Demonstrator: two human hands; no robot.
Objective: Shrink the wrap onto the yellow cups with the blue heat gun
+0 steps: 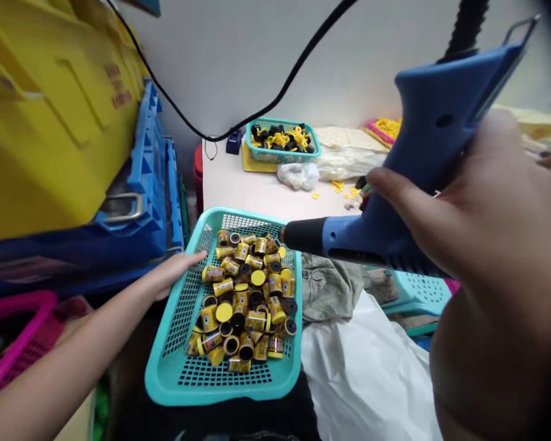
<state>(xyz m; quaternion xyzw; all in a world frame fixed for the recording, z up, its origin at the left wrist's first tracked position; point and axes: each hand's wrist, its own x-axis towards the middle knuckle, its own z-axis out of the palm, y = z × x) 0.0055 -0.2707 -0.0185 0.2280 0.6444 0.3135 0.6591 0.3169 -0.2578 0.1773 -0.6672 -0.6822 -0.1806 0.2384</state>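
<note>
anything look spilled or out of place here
Yes, a little: a few loose yellow pieces lie scattered on the table near the plastic bag; they look like the yellow ones in the far basket. The small cylinders in the near basket are jumbled, but none looks spilled.

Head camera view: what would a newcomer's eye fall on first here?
Probably the big blue gun-shaped tool in the right grip, its black nozzle pointing left at the turquoise basket's far right corner. That basket, in the middle, holds a heap of small yellow containers. A large yellow bin fills the upper left.
</note>
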